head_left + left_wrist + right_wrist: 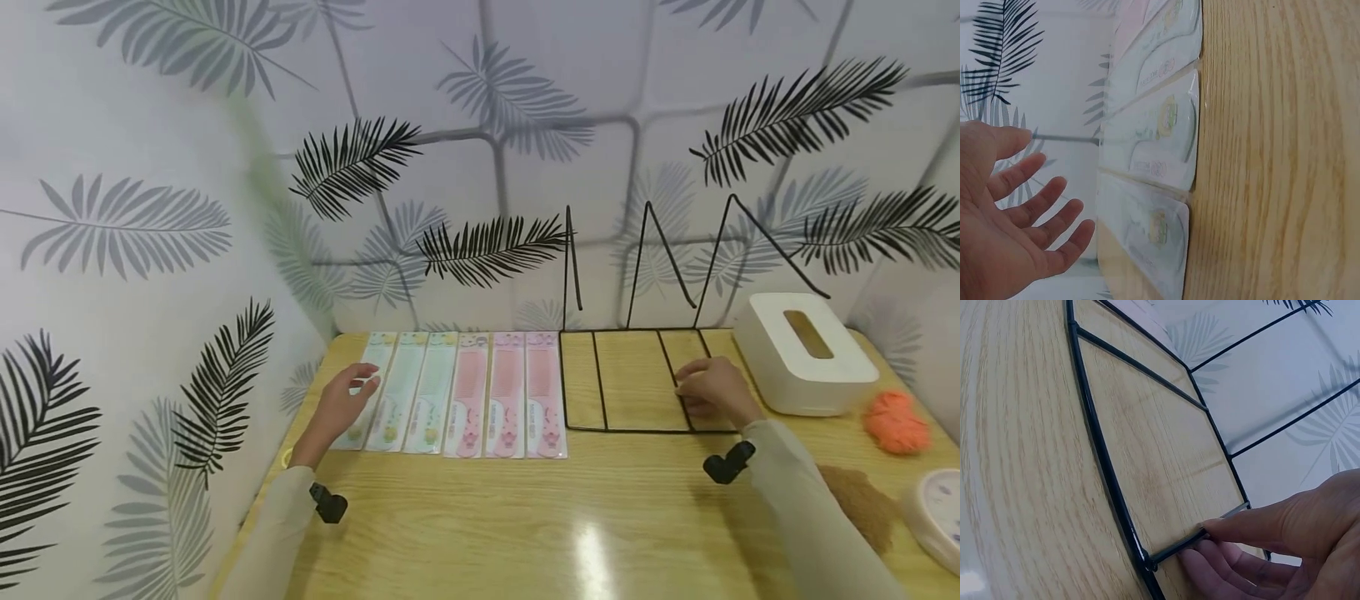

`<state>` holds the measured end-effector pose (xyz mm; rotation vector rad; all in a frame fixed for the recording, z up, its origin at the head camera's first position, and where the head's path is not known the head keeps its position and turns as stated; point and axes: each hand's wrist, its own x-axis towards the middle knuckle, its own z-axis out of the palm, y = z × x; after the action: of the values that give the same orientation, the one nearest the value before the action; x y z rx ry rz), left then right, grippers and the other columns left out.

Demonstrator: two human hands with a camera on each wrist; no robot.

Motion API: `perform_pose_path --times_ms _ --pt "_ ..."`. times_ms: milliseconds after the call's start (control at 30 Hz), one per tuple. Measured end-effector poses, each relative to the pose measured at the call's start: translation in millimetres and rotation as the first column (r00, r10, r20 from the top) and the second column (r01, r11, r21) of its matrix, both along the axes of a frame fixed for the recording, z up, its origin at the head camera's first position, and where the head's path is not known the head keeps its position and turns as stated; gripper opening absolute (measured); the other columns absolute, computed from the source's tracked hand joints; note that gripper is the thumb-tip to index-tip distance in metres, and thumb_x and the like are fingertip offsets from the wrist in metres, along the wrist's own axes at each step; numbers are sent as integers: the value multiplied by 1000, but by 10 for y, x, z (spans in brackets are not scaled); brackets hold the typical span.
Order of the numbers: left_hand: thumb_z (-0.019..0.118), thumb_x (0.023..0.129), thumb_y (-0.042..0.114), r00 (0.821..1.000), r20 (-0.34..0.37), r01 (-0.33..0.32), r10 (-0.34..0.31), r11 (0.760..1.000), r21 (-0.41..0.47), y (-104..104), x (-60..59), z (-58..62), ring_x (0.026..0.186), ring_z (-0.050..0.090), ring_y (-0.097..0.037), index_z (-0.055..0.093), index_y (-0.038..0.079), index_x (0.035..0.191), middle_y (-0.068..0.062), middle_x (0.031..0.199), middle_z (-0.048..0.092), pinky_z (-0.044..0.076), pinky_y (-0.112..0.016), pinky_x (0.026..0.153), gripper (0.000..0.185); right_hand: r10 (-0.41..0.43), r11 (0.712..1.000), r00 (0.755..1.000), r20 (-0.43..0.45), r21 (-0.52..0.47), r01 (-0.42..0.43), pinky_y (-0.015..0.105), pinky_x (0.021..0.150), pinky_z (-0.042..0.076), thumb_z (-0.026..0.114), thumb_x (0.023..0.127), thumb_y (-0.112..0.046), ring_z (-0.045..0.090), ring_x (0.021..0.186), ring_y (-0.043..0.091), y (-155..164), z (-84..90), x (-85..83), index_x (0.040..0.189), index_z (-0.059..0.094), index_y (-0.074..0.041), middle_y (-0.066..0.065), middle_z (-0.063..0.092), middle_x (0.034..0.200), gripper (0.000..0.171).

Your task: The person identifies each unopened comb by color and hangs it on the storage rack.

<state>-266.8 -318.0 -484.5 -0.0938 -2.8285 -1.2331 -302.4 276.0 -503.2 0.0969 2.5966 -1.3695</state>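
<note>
Pale sleeves (pixel 262 542) stretch over the counter (pixel 487 517). The left hand (pixel 345 404) is loosely spread near the packaged green combs (pixel 427 392), pinching nothing. The right hand (pixel 712 392) pinches a crossbar (pixel 1175 547) of the black wire rack (pixel 637 431), which rests right of the packaged pink combs (pixel 507 396). Handling the rack well likely means keeping it level and bringing the free hand to its other end, so the rails spare the packets. Printing shows on the packets, but I cannot read it.
</note>
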Motion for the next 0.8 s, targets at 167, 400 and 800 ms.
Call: perform_pose_path --times_ms 167,400,800 --pt "55 110 18 998 0 -69 69 995 -74 -112 -59 -27 130 53 -49 56 -5 140 -31 143 55 46 -62 108 38 0 1000 1000 6 4 0 37 68 65 69 96 -7 71 76 16 -1 10 -2 127 61 18 20 75 96 41" --pt "57 106 26 962 151 -193 226 959 -208 -202 -177 -68 120 60 -45 55 -4 141 -31 143 56 50 -59 98 46 -28 999 999 23 23 28 35 62 64 72 92 -5 71 68 15 -13 8 -50 121 64 16 9 75 81 37" --pt "79 94 28 901 310 -235 302 943 -235 -214 -234 -100 83 51 -33 46 -9 116 -22 100 54 46 -44 72 55 -48 999 998 48 11 48 35 60 63 73 89 -2 70 66 15 -16 6 -58 118 63 15 11 74 84 35"
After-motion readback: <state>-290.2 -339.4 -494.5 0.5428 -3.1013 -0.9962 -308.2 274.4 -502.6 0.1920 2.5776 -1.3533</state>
